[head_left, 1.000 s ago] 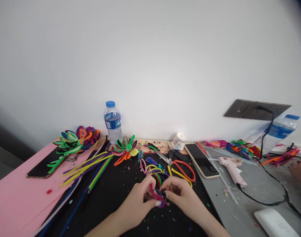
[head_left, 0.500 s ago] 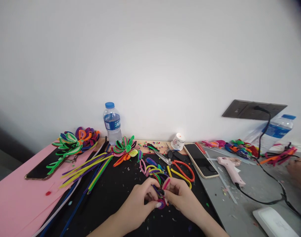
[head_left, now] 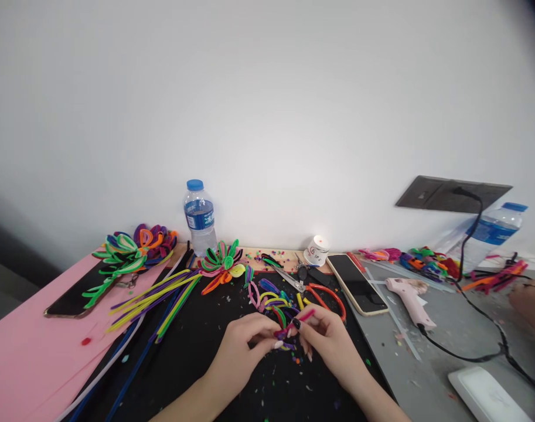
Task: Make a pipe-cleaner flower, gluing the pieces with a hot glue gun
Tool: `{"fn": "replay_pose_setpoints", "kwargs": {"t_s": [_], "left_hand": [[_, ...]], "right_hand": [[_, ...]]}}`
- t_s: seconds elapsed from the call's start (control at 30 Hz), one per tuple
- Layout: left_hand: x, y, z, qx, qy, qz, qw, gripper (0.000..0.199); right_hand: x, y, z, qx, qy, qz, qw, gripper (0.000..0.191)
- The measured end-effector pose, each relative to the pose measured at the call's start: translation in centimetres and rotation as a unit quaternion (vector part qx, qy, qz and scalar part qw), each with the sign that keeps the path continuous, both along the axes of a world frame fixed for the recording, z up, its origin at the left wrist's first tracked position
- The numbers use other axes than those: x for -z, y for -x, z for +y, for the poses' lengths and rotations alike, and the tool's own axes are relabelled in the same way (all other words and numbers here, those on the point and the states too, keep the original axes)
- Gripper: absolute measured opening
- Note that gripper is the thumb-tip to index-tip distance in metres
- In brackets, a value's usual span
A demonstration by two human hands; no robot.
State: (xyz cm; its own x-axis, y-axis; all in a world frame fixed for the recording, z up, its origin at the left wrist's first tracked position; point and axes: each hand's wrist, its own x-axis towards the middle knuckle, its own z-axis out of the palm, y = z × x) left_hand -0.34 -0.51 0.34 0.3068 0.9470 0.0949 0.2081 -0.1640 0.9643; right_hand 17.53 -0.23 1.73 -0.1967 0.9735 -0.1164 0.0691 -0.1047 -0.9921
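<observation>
Over the black mat (head_left: 192,363) both my hands meet on a magenta pipe cleaner (head_left: 305,317). My left hand (head_left: 245,346) pinches one end of it between thumb and finger. With thumb and fingers closed, my right hand (head_left: 324,340) grips it farther along, its tip sticking out above the fingers. Just beyond my fingers lies a pile of bent, looped pipe cleaners (head_left: 271,302) in purple, yellow, green and pink. Behind them rest scissors (head_left: 324,296) with red-orange handles, partly covered by my right hand. A few small beads (head_left: 297,359) lie below my fingers.
Pipe-cleaner flowers (head_left: 223,261) and a water bottle (head_left: 200,220) stand at the back. Straight pipe cleaners (head_left: 157,302) lie left. To the right are a phone (head_left: 357,284), a glue gun (head_left: 410,302) with a black cord, and another person's hand (head_left: 528,302). A paper cup (head_left: 316,252) stands upside down by the wall.
The magenta pipe cleaner now lies stretched between my two hands, and the purple coil at my fingertips no longer shows. My right hand has shifted slightly up and tilted.
</observation>
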Motion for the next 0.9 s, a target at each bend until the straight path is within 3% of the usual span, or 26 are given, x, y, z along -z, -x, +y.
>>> {"fn": "replay_pose_setpoints", "kwargs": {"t_s": [0.2,0.4,0.47,0.57,0.7,0.9], "left_hand": [[-0.3,0.3,0.2,0.007,0.011,-0.030,0.999,0.018],[-0.1,0.4,0.4,-0.007,0.004,-0.045,0.999,0.009],[0.3,0.4,0.5,-0.015,0.037,-0.096,0.995,0.005],[0.7,0.3,0.6,-0.027,0.122,-0.192,0.973,0.017],[0.4,0.2,0.8,0.009,0.216,-0.260,0.941,0.024],[0.0,0.1,0.7,0.037,0.238,-0.275,0.931,0.024]], "right_hand": [[0.3,-0.4,0.2,0.037,-0.031,0.011,0.999,0.013],[0.4,-0.6,0.3,0.071,-0.030,0.023,0.997,0.015],[0.0,-0.5,0.3,0.075,-0.026,0.033,0.996,0.014],[-0.3,-0.4,0.1,0.061,-0.015,0.048,0.997,0.012],[-0.3,-0.4,0.0,0.036,0.002,0.058,0.998,0.012],[0.2,-0.6,0.0,0.009,0.007,0.053,0.999,0.009]]}}
